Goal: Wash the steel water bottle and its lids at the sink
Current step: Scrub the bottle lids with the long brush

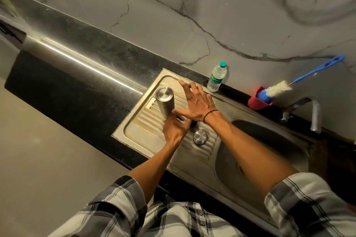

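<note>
right hand (pixel 194 105) fingers spread, empty | left hand (pixel 174 128) grip unclear | dark lid (pixel 193 124) mostly hidden

The steel water bottle (pixel 164 101) stands upside down on the ribbed drainboard (pixel 146 136); a round steel lid (pixel 200 137) lies nearby, apart.

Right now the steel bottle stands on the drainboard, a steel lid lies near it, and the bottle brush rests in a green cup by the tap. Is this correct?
Not quite. The head view shows the cup holding the bottle brush is red, not green. The steel bottle does stand on the drainboard, with a steel lid nearby.
</note>
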